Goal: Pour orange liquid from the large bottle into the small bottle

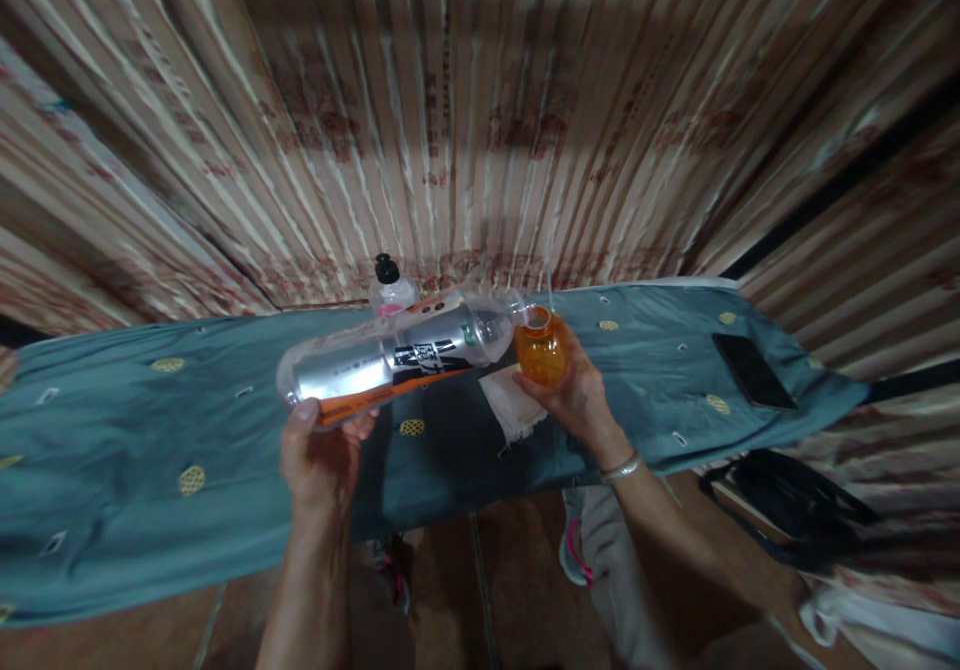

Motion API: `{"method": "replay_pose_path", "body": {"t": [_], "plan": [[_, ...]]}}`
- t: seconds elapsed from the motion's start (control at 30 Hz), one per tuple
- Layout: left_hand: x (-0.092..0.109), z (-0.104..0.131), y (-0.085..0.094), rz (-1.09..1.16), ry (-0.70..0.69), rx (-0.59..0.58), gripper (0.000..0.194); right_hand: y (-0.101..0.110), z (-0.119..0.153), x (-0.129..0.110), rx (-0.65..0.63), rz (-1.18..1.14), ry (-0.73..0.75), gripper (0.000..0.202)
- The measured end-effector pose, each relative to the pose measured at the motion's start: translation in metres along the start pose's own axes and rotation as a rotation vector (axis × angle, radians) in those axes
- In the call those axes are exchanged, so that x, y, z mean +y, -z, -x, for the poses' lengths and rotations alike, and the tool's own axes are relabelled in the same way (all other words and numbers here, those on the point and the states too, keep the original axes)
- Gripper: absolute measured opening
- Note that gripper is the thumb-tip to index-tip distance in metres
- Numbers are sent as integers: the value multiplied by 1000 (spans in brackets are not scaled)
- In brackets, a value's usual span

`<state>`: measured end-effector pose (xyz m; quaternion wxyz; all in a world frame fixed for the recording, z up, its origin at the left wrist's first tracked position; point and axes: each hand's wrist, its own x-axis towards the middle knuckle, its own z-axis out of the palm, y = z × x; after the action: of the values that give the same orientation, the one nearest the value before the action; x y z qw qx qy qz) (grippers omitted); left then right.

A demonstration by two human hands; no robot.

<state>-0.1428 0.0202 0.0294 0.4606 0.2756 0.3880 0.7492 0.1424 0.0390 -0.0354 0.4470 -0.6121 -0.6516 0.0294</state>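
My left hand (pixel 322 450) is closed round the lower end of a large clear plastic bottle (pixel 390 355) with a silver, black and orange label. The bottle lies tilted almost level, its neck pointing right. Its mouth meets the opening of a small orange see-through jar (pixel 541 355), which my right hand (pixel 574 390) grips from the right side. A thin pale stick or straw (pixel 549 285) rises at the jar's rim. Below the jar a white cloth pouch (pixel 512 405) lies on the table. Behind the big bottle stands a clear bottle with a black pump top (pixel 386 270).
A green patterned cloth covers the long table (pixel 225 430). A black phone (pixel 754 370) lies at its right end. Pleated curtains (pixel 465 130) hang behind. A black bag (pixel 795 500) sits low at the right. Part of another hand (pixel 6 368) shows at the left edge.
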Motion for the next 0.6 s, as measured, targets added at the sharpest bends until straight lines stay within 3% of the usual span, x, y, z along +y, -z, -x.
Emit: {"method": "replay_pose_path", "body": {"t": [0.3,0.6], "plan": [[1,-2,0,25,13,48,55,2,-2,-6,-8,-2,-11,90],[2,0,1,31,24,37,42,2,-1,-5,-9,4,22,89]]}}
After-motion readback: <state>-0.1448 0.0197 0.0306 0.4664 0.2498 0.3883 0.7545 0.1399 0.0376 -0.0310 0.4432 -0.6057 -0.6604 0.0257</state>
